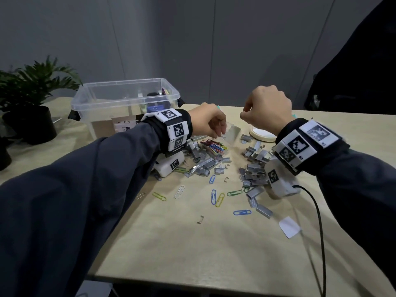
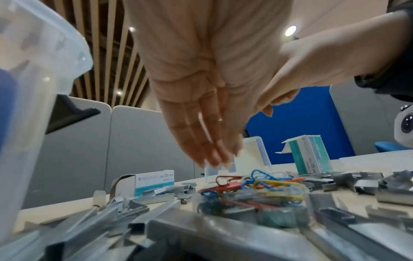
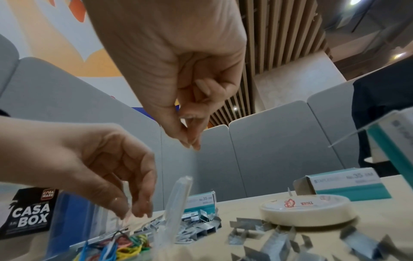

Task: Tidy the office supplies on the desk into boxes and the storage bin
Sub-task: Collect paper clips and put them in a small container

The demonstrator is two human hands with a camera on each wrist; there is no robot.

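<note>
The left hand (image 1: 206, 122) hangs over a small clear box (image 1: 216, 146) of colored paper clips, near the middle of the desk (image 1: 171, 243) and just in front of the big clear storage bin (image 1: 126, 103) at the far left corner. Its fingers (image 2: 201, 141) point down, straight and loose, holding nothing I can see, with the tips close to the box's open clear lid (image 3: 178, 203). The right hand (image 1: 266, 109) is up in the air with its fingertips (image 3: 190, 141) pressed together; it may hold something tiny, but I cannot tell. Loose paper clips (image 1: 216, 199) and gray staple strips (image 1: 254, 172) lie all over the middle and right side of the desk. I think the job now is filling the little box. To do it well, drop clips right over the opening, keep the lid up, and pick up only a few at a time. Keep staples out; they belong in the staple boxes (image 2: 154, 181).
</note>
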